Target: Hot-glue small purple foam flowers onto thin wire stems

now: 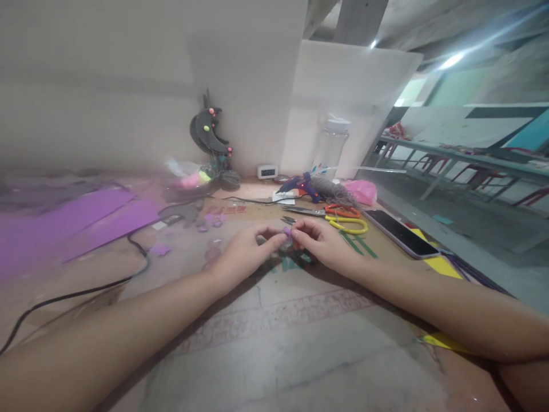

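Note:
My left hand [246,252] and my right hand [321,243] meet over the middle of the cardboard-covered table [300,343]. Both pinch one small purple piece [287,231] between their fingertips. The fingers of each hand are curled closed around it. Something dark lies just under the hands, partly hidden. Small purple cut-outs [212,220] lie a little to the left, beyond my left hand.
Scissors with yellow and orange handles [343,217], a blue glue gun [300,184] and a phone [401,233] lie to the right. Purple foam sheets [77,220] and a black cable [137,252] lie left. A black crescent decoration [209,134], a small clock [267,171] and a clear jar [332,143] stand at the back.

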